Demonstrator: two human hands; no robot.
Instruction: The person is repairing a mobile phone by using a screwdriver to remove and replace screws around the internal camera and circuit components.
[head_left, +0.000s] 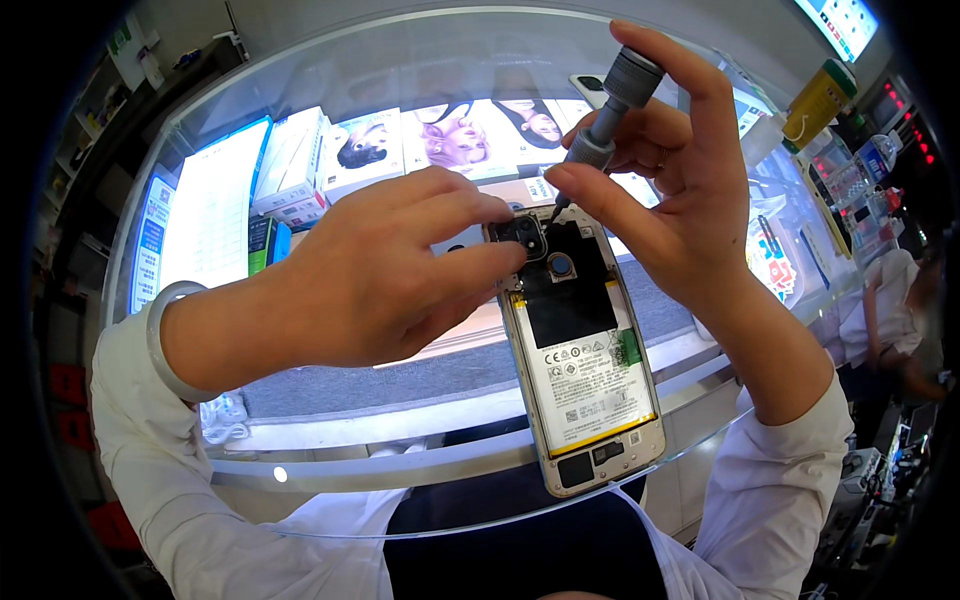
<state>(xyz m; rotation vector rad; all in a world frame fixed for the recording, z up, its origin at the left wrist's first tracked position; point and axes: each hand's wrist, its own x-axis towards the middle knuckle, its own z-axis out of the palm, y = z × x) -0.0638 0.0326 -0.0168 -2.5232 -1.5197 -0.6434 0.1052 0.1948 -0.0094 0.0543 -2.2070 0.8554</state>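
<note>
Phone point(580, 370), back cover off, lies on the glass counter point(330, 60), my left hand point(370, 280) pinching its camera corner, right hand point(670, 180) wrapped around the screwdriver point(608, 125); I judge: keep bit vertical, press lightly, turn slowly.

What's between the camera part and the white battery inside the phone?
A black cover plate lies between the camera and battery, seen in the head view.
</note>
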